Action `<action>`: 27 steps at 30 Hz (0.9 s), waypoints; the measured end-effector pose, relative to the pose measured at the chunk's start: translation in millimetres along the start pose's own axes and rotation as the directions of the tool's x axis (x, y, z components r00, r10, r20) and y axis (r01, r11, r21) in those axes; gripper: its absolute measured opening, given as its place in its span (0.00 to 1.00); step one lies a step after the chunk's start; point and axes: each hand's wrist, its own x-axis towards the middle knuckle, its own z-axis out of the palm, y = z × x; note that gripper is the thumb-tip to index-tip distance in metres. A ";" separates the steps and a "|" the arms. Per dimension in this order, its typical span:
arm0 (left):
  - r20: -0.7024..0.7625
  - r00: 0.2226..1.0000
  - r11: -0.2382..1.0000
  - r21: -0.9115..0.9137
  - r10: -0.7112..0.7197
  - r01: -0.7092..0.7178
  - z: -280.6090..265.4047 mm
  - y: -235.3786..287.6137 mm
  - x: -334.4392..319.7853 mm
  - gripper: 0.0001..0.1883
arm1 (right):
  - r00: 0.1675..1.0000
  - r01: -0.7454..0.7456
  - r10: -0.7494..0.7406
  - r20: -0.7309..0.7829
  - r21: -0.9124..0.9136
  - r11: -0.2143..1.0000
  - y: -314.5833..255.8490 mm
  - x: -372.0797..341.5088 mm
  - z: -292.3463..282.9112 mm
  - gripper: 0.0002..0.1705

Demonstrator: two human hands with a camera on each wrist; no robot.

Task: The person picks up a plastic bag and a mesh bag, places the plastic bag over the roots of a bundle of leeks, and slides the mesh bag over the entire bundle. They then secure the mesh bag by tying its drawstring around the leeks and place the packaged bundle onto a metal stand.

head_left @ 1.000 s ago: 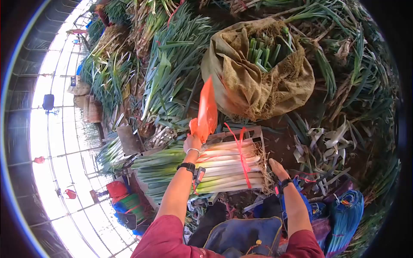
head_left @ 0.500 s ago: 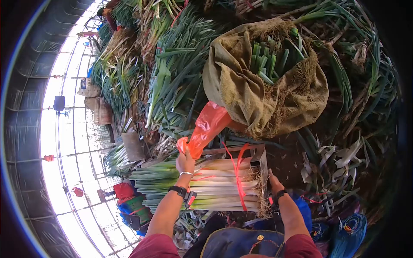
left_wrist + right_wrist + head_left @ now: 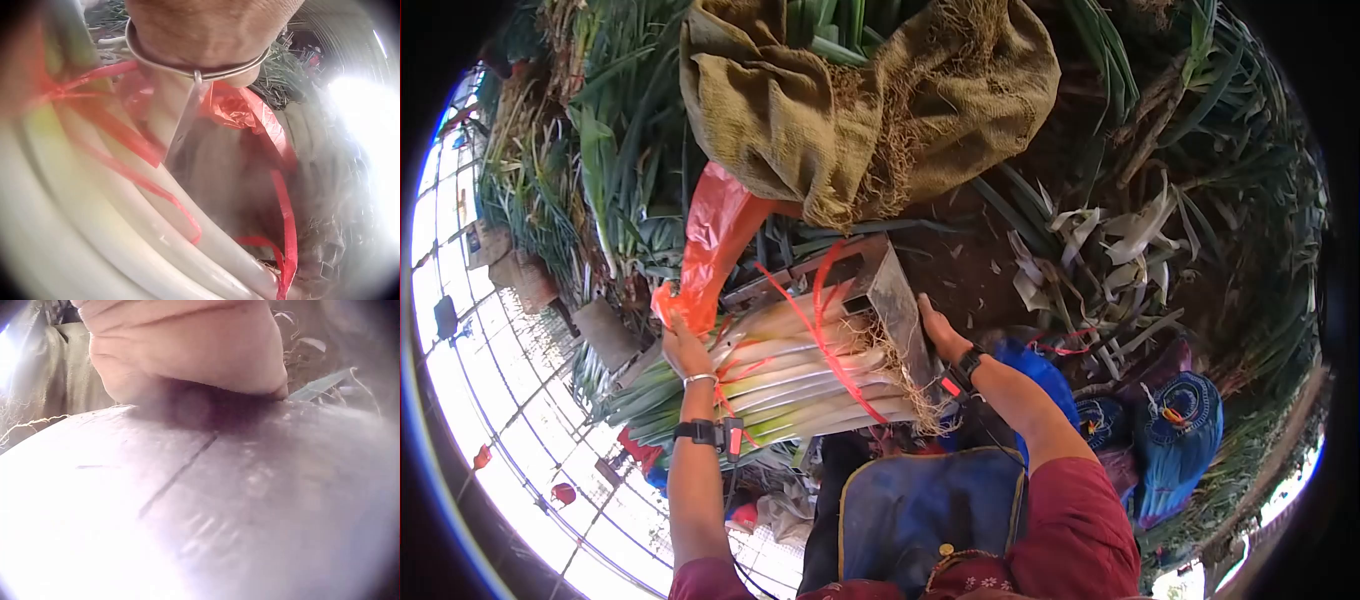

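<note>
A bundle of leeks [image 3: 800, 365] lies on its side in a metal-edged rack, white stems and roots to the right. Red plastic ties [image 3: 825, 335] run around the stems. My left hand [image 3: 687, 352] grips the gathered end of a red plastic bag [image 3: 718, 225] at the leeks' far side, over the green part. The bag stretches up to the burlap sack, partly under its edge. My right hand [image 3: 943, 332] rests with fairly straight fingers along the rack's grey end plate [image 3: 903, 310], beside the roots. In the right wrist view the palm's heel lies close over this plate [image 3: 206, 500].
The brown burlap sack [image 3: 960, 130] with leeks inside stands just beyond the rack. Heaps of leeks [image 3: 615, 140] lie at the far left. Trimmed leaves [image 3: 1140, 240] litter the ground on the right. Blue coiled bundles [image 3: 1178, 430] sit at the lower right.
The head view has turned, so the sack and leeks appear shifted left and upward. The red bag swung down to the left with my left hand. My right hand moved up along the end plate.
</note>
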 end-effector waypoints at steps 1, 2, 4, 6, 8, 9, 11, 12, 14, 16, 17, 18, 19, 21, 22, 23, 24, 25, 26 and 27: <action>-0.008 1.000 0.999 -0.040 0.007 -0.007 -0.6 -0.2 1.8 0.32 | 1.000 0.021 -0.021 -0.018 -0.027 0.999 2.2 3.9 -0.3 0.49; 0.010 1.000 0.998 -0.057 -0.017 0.018 -2.2 -3.8 3.7 0.31 | 1.000 0.008 -0.009 -0.030 -0.018 1.000 6.3 8.7 -1.5 0.49; 0.021 0.999 0.997 -0.064 -0.033 0.034 -3.1 4.1 -1.0 0.31 | 1.000 -0.023 0.023 -0.001 -0.011 1.000 5.9 14.3 -5.7 0.45; 0.028 0.998 0.997 -0.057 -0.055 0.056 -3.6 6.8 -1.2 0.32 | 1.000 -0.017 0.016 -0.024 -0.014 1.000 12.6 20.3 -11.1 0.43; 0.002 1.000 0.998 -0.057 -0.020 0.020 -1.6 0.5 3.5 0.33 | 0.996 0.026 -0.030 -0.089 -0.037 0.999 34.9 44.1 -22.0 0.42; -0.013 1.000 0.999 -0.051 -0.008 0.007 -1.6 -4.9 4.4 0.33 | 0.984 -0.081 0.092 -0.150 0.076 0.994 -10.6 -0.2 -24.5 0.41; 0.014 0.999 0.999 -0.034 -0.035 0.035 -6.8 -0.7 -3.1 0.34 | 0.985 0.108 -0.122 -0.126 -0.109 0.988 -18.9 -11.6 -50.7 0.37; 0.029 0.999 0.998 -0.044 -0.032 0.033 -3.2 4.0 -1.1 0.35 | 0.996 0.038 -0.032 -0.088 0.070 0.997 -26.7 -20.3 -63.3 0.35; 0.037 0.996 0.997 0.016 -0.081 0.081 -5.0 0.4 3.3 0.36 | 0.984 -0.006 0.023 -0.177 0.093 0.996 -42.7 -28.7 -73.7 0.34; 0.042 0.996 0.997 0.035 -0.076 0.075 -5.8 3.5 3.0 0.36 | 0.974 0.012 0.018 -0.225 0.132 0.991 -46.7 -37.5 -90.9 0.32; 0.041 0.998 0.999 0.019 -0.051 0.050 -4.5 6.4 1.7 0.36 | 0.973 -0.020 0.073 -0.219 0.234 0.972 -49.9 -44.4 -105.8 0.27; 0.038 0.999 1.000 0.005 -0.028 0.028 -4.4 9.0 -0.2 0.36 | 0.988 -0.028 0.067 -0.143 0.258 0.966 -28.1 -32.3 -145.5 0.31; 0.033 0.999 0.999 0.016 -0.040 0.039 -4.7 8.7 -0.1 0.36 | 0.989 0.003 0.040 -0.144 0.280 0.960 -23.5 -41.6 -165.6 0.32; 0.025 0.998 0.997 0.040 -0.064 0.063 -4.1 7.8 1.0 0.36 | 0.974 0.107 -0.034 -0.225 0.318 0.942 -34.7 -79.7 -188.9 0.32; 0.017 0.998 0.998 -0.017 -0.055 0.055 -2.5 12.9 -2.0 0.34 | 0.983 0.086 -0.021 -0.182 0.355 0.931 -28.6 -93.5 -222.2 0.31; 0.011 0.998 0.998 -0.012 -0.055 0.056 -2.2 10.5 -2.8 0.34 | 0.990 0.066 -0.012 -0.139 0.390 0.918 -23.7 -103.4 -258.2 0.31; 0.006 0.999 0.999 -0.010 -0.051 0.051 -3.1 7.4 0.2 0.34 | 0.945 0.182 -0.058 -0.323 0.368 0.912 -49.2 -132.3 -248.8 0.29; 0.002 0.999 0.999 -0.010 -0.046 0.046 -2.7 6.5 0.4 0.33 | 0.863 0.294 -0.104 -0.495 0.324 0.899 -81.4 -164.4 -232.4 0.27; -0.016 0.999 0.999 0.019 -0.038 0.039 -2.4 12.0 -1.2 0.34 | 0.846 0.309 -0.133 -0.516 0.270 0.912 -86.0 -172.4 -255.7 0.30; -0.025 1.000 1.000 0.027 -0.014 0.015 -1.5 11.9 -2.0 0.34 | 0.786 0.387 -0.203 -0.584 0.209 0.898 -96.8 -181.8 -269.0 0.30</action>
